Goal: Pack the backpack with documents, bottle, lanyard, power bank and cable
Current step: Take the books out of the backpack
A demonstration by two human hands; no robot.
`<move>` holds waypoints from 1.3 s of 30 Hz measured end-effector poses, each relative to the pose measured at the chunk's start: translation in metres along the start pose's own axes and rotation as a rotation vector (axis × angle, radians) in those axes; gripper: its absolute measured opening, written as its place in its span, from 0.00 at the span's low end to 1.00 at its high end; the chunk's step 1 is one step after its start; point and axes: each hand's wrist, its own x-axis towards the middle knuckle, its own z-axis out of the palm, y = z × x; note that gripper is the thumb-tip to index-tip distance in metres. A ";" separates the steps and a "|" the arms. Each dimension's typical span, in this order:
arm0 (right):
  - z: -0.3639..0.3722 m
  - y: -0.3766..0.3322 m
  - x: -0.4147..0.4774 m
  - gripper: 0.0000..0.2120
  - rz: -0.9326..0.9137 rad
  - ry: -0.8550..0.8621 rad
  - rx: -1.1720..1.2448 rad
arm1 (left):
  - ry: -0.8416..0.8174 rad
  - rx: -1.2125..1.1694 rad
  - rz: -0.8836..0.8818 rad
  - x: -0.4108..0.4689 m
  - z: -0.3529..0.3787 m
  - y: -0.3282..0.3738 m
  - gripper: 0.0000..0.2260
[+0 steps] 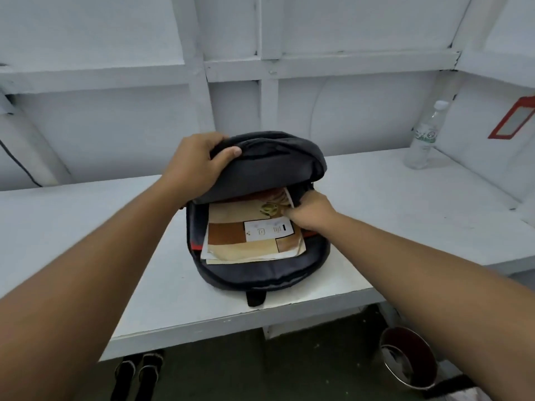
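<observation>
The left hand (197, 163) grips the raised flap of the backpack (260, 274) with curled fingers; the right hand (311, 212) pinches the documents (246, 244) inside it. The backpack lies on a white table (86, 221), and a bottle (424, 137) stands far right by the wall (362, 111).

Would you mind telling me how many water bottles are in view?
1: a clear plastic bottle stands upright at the far right of the table; the backpack is only partly open, so another could be hidden inside.
</observation>
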 end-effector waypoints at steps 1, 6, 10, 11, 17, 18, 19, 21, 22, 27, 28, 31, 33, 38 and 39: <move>0.003 -0.007 0.007 0.18 0.086 -0.095 -0.018 | 0.017 -0.006 -0.003 0.002 0.000 0.000 0.11; 0.026 -0.022 0.033 0.29 0.211 -0.149 -0.149 | 0.040 -0.019 -0.014 0.009 -0.006 -0.004 0.15; 0.032 -0.025 0.047 0.27 0.228 -0.176 -0.033 | 0.040 -0.032 -0.016 0.012 -0.011 -0.006 0.16; 0.032 -0.026 0.051 0.27 0.242 -0.177 0.066 | 0.039 -0.035 -0.012 0.014 -0.011 -0.006 0.16; 0.033 -0.026 0.068 0.31 0.311 -0.186 0.529 | 0.035 -0.062 -0.024 0.020 -0.016 -0.010 0.16; 0.035 -0.025 0.071 0.27 0.321 -0.187 0.556 | 0.031 -0.069 -0.022 0.021 -0.016 -0.010 0.16; 0.037 -0.024 0.074 0.22 0.316 -0.178 0.573 | 0.030 -0.077 -0.020 0.021 -0.015 -0.010 0.15; 0.042 -0.020 0.081 0.17 0.302 -0.127 0.550 | 0.034 -0.090 -0.015 0.020 -0.014 -0.012 0.14; 0.045 -0.018 0.084 0.16 0.299 -0.102 0.525 | 0.040 -0.102 -0.019 0.020 -0.013 -0.014 0.14; 0.051 0.003 0.092 0.14 0.327 -0.089 0.458 | 0.080 -0.154 -0.066 0.018 -0.009 -0.028 0.12; 0.050 0.004 0.088 0.17 0.348 -0.105 0.489 | 0.085 -0.159 -0.071 0.019 -0.009 -0.031 0.12; 0.042 0.002 0.071 0.19 0.374 -0.148 0.535 | 0.099 -0.153 -0.073 0.023 -0.008 -0.035 0.13; 0.035 -0.003 0.053 0.18 0.392 -0.143 0.547 | 0.110 -0.148 -0.065 0.026 -0.007 -0.037 0.14; 0.028 -0.002 0.016 0.06 0.388 -0.087 0.607 | 0.120 -0.160 -0.048 0.029 -0.004 -0.043 0.14; 0.027 0.000 0.010 0.05 0.383 -0.078 0.615 | 0.124 -0.161 -0.046 0.030 -0.004 -0.044 0.14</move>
